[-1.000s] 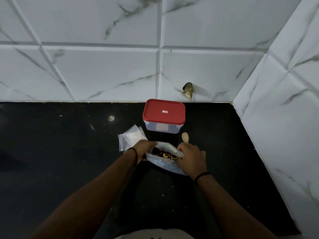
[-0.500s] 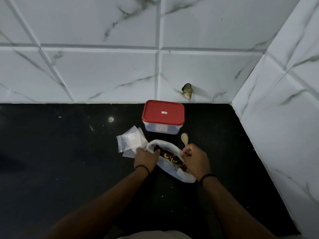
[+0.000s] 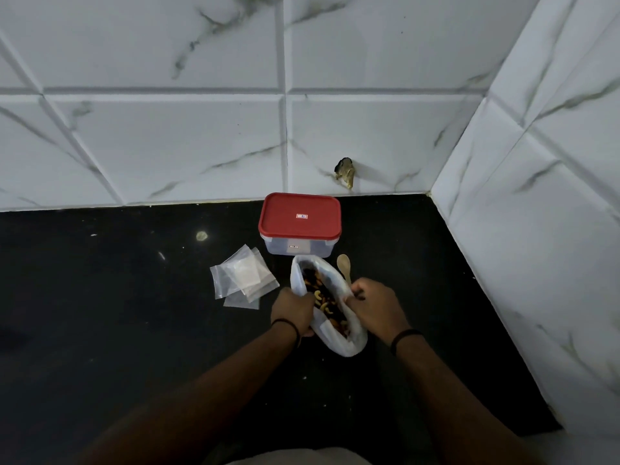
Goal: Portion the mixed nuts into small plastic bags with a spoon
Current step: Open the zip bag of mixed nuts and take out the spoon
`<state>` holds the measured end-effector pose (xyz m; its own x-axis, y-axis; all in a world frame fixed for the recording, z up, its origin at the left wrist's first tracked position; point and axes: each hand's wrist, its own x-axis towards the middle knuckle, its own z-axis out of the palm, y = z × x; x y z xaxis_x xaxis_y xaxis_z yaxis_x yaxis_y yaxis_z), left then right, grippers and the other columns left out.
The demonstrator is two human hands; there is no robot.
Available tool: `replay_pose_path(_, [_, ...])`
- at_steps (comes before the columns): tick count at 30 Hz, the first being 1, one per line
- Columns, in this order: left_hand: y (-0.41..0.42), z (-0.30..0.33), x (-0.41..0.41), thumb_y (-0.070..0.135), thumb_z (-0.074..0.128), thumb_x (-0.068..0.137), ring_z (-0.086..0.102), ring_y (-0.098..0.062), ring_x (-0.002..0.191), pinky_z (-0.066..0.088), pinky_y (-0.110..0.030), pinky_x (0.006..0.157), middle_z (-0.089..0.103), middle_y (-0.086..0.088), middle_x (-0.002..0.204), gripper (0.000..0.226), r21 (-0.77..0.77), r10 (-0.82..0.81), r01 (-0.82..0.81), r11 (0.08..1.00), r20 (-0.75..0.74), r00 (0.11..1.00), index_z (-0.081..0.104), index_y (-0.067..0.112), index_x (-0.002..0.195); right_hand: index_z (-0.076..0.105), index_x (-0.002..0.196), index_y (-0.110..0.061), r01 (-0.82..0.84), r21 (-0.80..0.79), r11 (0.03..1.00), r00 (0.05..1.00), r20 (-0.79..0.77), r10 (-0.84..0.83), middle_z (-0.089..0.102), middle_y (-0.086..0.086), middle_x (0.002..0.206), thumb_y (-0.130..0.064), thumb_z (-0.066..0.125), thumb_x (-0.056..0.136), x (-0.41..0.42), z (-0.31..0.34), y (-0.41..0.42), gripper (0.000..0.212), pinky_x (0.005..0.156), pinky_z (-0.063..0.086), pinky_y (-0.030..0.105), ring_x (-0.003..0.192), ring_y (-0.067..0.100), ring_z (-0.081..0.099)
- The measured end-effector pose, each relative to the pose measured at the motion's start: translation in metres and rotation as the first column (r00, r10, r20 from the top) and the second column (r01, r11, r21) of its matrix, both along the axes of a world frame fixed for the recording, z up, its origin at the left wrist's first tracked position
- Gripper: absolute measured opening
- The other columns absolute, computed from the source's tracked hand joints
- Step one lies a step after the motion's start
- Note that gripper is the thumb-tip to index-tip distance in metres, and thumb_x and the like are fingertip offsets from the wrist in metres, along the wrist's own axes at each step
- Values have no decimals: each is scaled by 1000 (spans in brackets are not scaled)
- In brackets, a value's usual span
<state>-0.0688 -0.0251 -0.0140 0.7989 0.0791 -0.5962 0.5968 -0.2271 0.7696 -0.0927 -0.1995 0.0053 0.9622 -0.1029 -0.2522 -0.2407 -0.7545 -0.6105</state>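
Note:
A large white plastic bag (image 3: pixel 349 344) of mixed nuts (image 3: pixel 323 298) lies on the black counter, its mouth pulled wide. My left hand (image 3: pixel 295 312) grips the bag's left rim and my right hand (image 3: pixel 375 307) grips its right rim. A small wooden spoon (image 3: pixel 344 266) lies on the counter just beyond my right hand, untouched. Several small clear plastic bags (image 3: pixel 242 278) lie in a loose pile to the left of the big bag.
A clear box with a red lid (image 3: pixel 299 216) stands shut behind the nut bag, close to the tiled back wall. A tiled side wall (image 3: pixel 536 246) closes the counter (image 3: pixel 117 313) on the right. A dark hole in the wall (image 3: pixel 345 169) sits above the box.
Both hands have drawn the big bag's rim apart, so the mouth is wider and longer and more nuts show. The spoon, small bags and box have not moved.

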Motion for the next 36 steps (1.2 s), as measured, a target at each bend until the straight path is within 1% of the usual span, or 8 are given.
replay_pose_path(3, [-15, 14, 11, 28, 60, 89, 66, -28, 87, 61, -44, 59, 63, -12, 103, 31, -17, -71, 72, 997, 77, 995, 53, 12, 115, 64, 88, -22, 106, 60, 993, 993, 53, -109, 64, -7, 80, -30, 62, 90, -4, 12, -16, 9, 61, 46, 22, 74, 7, 61])
replay_pose_path(8, [-60, 42, 27, 20, 53, 95, 66, -28, 91, 60, -38, 63, 64, -12, 105, 5, -186, -254, 264, 947, 74, 964, 53, 22, 100, 62, 83, -16, 338, 85, 937, 916, 198, -348, 62, -3, 77, -29, 63, 91, -12, 24, -56, 16, 64, 43, 28, 72, 12, 59])
replay_pose_path(11, [-87, 42, 33, 18, 55, 94, 68, -28, 90, 59, -36, 62, 63, -16, 111, 22, -206, -346, 346, 915, 34, 937, 48, 14, 115, 63, 89, -14, 425, 57, 903, 883, 194, -428, 61, -2, 81, -29, 62, 93, -18, 18, -78, 16, 67, 40, 27, 77, 16, 58])
replay_pose_path(17, [-102, 21, 29, 21, 55, 95, 63, -29, 101, 57, -32, 60, 58, -15, 120, 36, -121, -400, 388, 914, -92, 912, 46, 10, 128, 69, 93, -13, 366, -20, 930, 929, -46, -367, 65, 3, 88, -26, 64, 91, -20, -9, -101, 15, 68, 37, 23, 90, 23, 64])
replay_pose_path(23, [-94, 16, 33, 24, 57, 95, 63, -28, 103, 58, -35, 66, 56, -15, 123, 37, -86, -389, 381, 921, -115, 914, 45, 12, 127, 65, 85, -20, 380, 0, 925, 925, -18, -380, 64, 0, 84, -21, 68, 88, -15, -2, -98, 5, 68, 39, 22, 83, 18, 62])
replay_pose_path(28, [-84, 17, 37, 32, 59, 94, 69, -23, 90, 61, -39, 73, 63, -13, 105, 32, 79, -455, 459, 885, -66, 888, 47, 13, 116, 66, 91, -14, 365, -72, 928, 926, -79, -370, 69, 7, 96, -24, 67, 88, -10, 0, -96, 11, 72, 43, 25, 92, 23, 64])
replay_pose_path(32, [-62, 17, 43, 35, 55, 96, 70, -23, 82, 60, -42, 75, 69, -9, 92, 22, 267, -446, 414, 870, 69, 892, 59, 15, 103, 63, 107, -12, 438, -187, 879, 898, 130, -420, 65, 9, 104, -28, 66, 89, -2, 22, -77, 24, 74, 42, 26, 98, 27, 62])
replay_pose_path(36, [-25, 24, 49, 30, 53, 98, 68, -25, 77, 61, -42, 72, 69, -11, 87, 19, 254, -306, 261, 931, 158, 939, 61, 13, 91, 67, 88, -14, 334, -145, 932, 914, 292, -282, 65, 2, 85, -22, 57, 93, 14, 34, -41, 13, 68, 42, 25, 82, 20, 63])
